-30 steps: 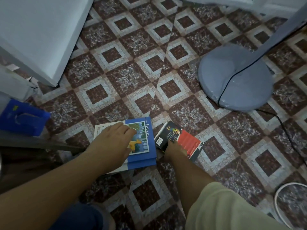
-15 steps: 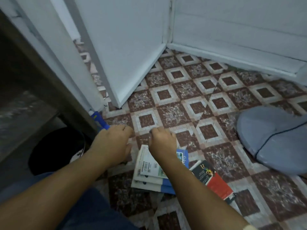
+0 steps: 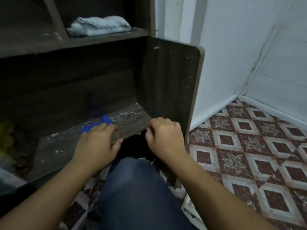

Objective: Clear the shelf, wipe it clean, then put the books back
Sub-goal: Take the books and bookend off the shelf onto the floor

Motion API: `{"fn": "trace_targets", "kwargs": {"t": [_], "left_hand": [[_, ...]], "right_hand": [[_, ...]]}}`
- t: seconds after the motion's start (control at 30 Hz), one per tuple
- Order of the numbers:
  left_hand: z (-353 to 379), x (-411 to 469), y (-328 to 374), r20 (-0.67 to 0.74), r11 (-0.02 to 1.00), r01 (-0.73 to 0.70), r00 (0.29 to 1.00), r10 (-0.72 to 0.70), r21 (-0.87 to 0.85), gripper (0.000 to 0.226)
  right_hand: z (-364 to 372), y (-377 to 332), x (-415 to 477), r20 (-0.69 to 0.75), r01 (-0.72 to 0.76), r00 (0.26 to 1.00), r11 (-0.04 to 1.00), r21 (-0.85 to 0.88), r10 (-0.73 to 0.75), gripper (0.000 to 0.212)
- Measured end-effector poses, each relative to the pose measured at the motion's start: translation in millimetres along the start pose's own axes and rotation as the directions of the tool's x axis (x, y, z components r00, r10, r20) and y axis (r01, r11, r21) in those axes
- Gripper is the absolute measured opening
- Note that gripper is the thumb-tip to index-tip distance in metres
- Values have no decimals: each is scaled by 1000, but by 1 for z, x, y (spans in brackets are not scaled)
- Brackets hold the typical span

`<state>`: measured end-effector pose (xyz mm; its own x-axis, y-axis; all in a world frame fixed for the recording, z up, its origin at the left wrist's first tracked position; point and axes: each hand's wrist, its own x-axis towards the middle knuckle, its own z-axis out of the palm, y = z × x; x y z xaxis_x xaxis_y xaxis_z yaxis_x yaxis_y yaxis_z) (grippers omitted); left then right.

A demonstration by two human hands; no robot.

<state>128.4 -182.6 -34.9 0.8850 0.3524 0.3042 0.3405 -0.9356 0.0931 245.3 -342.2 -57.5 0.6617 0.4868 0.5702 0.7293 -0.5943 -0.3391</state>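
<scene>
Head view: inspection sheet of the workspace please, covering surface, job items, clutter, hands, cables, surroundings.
Surface: lower shelf board dusty, pale specks along it.
Job's things: folded pale cloth on the upper shelf; no books in view.
Clutter: blue item on the lower shelf board; blurred yellowish thing at far left, cannot tell what.
Hands: left hand flat on the board, reaching onto the blue item; right hand by the front edge, fingers curled, nothing seen in its grip.
Cables: nothing seen.
Surroundings: patterned tile floor, white wall, denim knee below.
</scene>
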Motion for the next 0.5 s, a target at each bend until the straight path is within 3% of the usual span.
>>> {"fn": "trace_targets", "kwargs": {"t": [0.2,0.33,0.5], "left_hand": [[-36,-32,-90,-169,980,198,966,-193,13,34],[-47,-51,-134,-250,944,326,912,-326,-44,36],[-52,-67,-170,-369,893,443,820,-438,-76,38]], "right_hand": [[25,-106,35,59,204,976,975,91,-210,7],[43,-166,58,185,318,919,932,171,-348,16],[69,-222,77,304,306,869,907,290,-390,20]]}}
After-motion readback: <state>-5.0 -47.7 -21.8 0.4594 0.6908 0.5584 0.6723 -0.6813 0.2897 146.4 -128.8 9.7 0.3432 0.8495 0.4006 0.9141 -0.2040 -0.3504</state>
